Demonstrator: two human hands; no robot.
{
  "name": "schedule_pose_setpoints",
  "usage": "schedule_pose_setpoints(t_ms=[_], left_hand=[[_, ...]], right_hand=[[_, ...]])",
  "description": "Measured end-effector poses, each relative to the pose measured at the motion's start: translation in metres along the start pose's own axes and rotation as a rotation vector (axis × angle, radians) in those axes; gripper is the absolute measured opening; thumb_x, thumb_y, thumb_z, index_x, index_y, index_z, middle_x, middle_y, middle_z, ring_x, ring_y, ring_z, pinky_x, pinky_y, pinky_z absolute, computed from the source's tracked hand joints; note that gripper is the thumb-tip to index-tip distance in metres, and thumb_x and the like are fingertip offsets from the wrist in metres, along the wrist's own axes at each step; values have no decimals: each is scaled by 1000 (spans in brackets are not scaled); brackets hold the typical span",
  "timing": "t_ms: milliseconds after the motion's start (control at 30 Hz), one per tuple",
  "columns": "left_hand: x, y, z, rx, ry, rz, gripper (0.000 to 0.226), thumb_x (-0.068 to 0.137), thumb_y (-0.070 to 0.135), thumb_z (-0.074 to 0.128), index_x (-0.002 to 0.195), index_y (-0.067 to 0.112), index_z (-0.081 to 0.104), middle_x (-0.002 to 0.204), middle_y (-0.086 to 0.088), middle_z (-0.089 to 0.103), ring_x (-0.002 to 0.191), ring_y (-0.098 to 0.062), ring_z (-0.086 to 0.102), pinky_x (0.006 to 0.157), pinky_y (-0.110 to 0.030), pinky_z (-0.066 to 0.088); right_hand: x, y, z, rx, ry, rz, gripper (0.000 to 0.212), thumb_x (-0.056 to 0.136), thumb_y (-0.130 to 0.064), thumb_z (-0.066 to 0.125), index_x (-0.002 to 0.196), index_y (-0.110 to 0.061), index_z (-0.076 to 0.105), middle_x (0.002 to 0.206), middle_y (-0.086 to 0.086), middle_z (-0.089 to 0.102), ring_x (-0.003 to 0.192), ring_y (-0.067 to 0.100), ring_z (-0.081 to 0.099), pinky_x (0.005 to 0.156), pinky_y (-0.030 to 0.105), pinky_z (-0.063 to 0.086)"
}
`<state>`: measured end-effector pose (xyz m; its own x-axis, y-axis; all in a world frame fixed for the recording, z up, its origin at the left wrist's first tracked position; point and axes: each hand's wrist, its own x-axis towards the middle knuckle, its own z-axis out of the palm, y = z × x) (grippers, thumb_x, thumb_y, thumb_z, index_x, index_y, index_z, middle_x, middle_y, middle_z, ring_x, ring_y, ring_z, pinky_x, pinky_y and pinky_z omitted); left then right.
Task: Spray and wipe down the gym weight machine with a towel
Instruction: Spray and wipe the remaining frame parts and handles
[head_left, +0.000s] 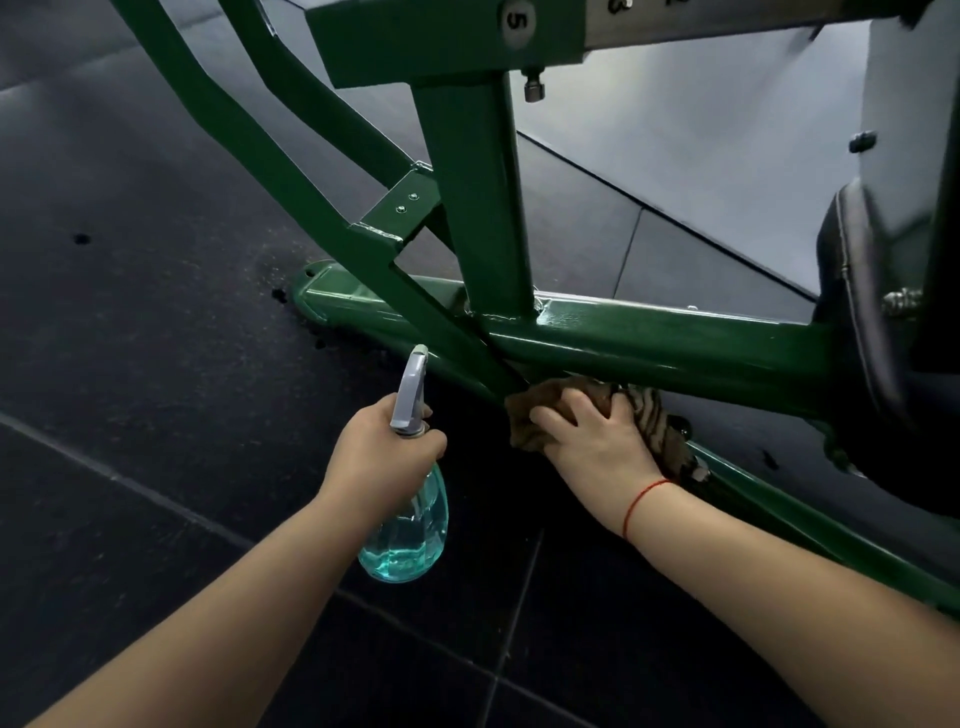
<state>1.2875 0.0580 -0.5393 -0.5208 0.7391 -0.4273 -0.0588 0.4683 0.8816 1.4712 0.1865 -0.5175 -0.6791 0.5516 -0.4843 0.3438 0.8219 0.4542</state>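
- Wiping is the step in hand: the right hand (597, 441) presses a crumpled brown striped towel (658, 418) onto the glossy green steel frame (649, 348) of the weight machine. Its fingers (553, 417) are spread over the cloth, right where the tubes cross.
- The left hand (384, 457) grips the neck of a clear plastic spray bottle (410, 530) with teal liquid and a grey trigger head. Its fingers are curled round the neck, and the nozzle points up past the knuckles toward the floor-level tube.
- The towel sits under and just beyond the right fingertips, with its tail trailing along the lower rail beside the wrist.
- Next move, by my reckoning: drag the cloth along the rail, then squirt fresh spray ahead of the fingers, which calls for a finger on the trigger.
- Hard to tell whether any left finger is on the trigger.
- The tube face under the towel is hidden.
- The black padded cushion (857, 312) at right is blurred and cut off by the edge.
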Motion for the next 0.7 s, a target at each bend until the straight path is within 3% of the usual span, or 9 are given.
schedule_pose_setpoints(t_ms=[100, 267, 400, 567, 700], left_hand=[[-5, -2, 2, 12, -22, 7, 15, 84, 8, 66, 94, 19, 65, 77, -6, 60, 66, -19, 51, 61, -34, 44], [-8, -2, 4, 47, -51, 31, 15, 84, 9, 66, 95, 19, 65, 74, -5, 59, 65, -19, 51, 57, -30, 44], [-6, -1, 5, 66, -45, 46, 14, 83, 11, 66, 93, 22, 64, 69, -2, 58, 61, -18, 49, 57, -31, 42], [-6, 1, 11, 55, -77, 57, 13, 83, 9, 64, 92, 19, 63, 69, -4, 55, 62, -20, 47, 59, -34, 42], [-9, 0, 11, 57, -90, 58, 15, 83, 9, 65, 93, 20, 64, 69, -3, 55, 62, -19, 46, 60, -35, 42]], right_hand=[[-5, -1, -4, -23, 14, 41, 32, 97, -23, 54, 126, -20, 68, 139, 1, 47, 130, 36, 28, 98, 61, 37], [3, 16, -48, 71, -34, 251, 34, 94, -28, 54, 126, -25, 62, 126, 0, 52, 122, 29, 42, 93, 44, 36], [-12, 17, -47, 15, -123, 299, 36, 96, -28, 49, 131, -22, 55, 127, 8, 50, 117, 34, 46, 88, 41, 41], [24, -5, -17, -181, -208, 254, 38, 105, -15, 35, 140, -13, 51, 139, 16, 50, 124, 38, 48, 100, 46, 42], [37, -3, -15, -66, -92, 245, 39, 102, -13, 42, 140, -13, 51, 137, 11, 55, 124, 35, 50, 97, 40, 40]])
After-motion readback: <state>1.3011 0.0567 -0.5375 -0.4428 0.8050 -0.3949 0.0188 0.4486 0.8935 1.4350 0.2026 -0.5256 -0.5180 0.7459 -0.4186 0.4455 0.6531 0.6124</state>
